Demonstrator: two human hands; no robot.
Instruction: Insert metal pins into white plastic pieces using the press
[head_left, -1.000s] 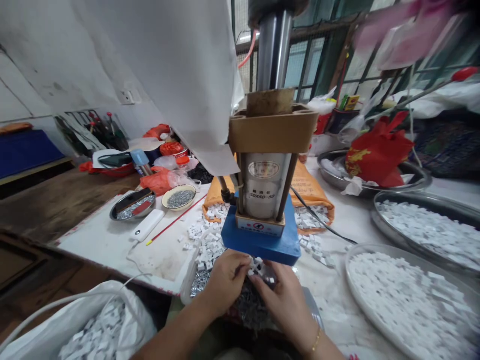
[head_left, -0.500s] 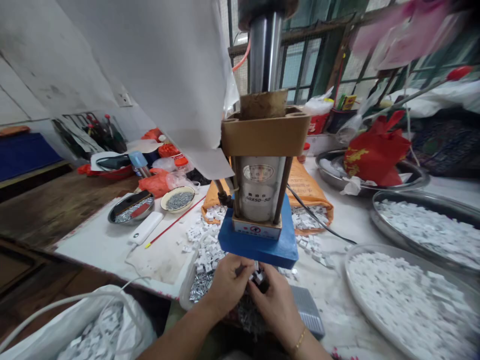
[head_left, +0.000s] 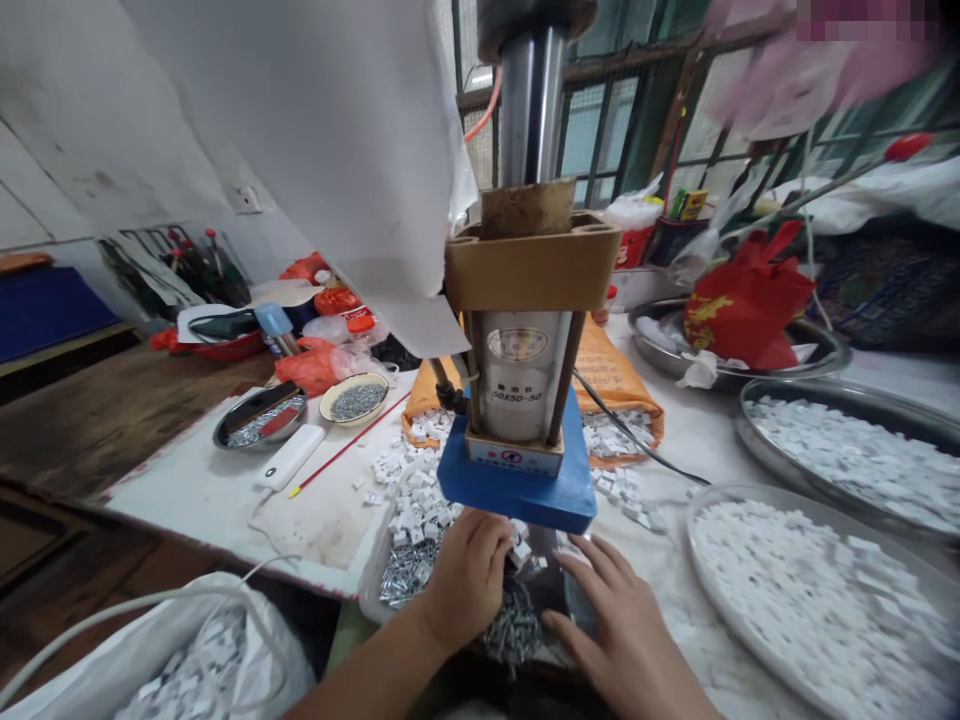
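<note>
My left hand is curled closed below the blue base of the press; what its fingers hold, if anything, is hidden. Small white plastic pieces show just past its fingertips. My right hand is open, palm down, fingers apart, to the right of the press base. Its fingers partly cover a grey ribbed block. Between the hands lies a heap of metal nails or screws. Left of my left hand, a clear tub holds white pieces and metal nails.
Round trays of white pieces stand at right. An orange sack spills pieces behind the press. Bowls of metal parts, a white power bank and a red stick lie left. A white sack stands lower left.
My right hand has moved away from my left, to the right, and its fingers have spread. My left hand stays near the press base. The nail heap shows more between them.
</note>
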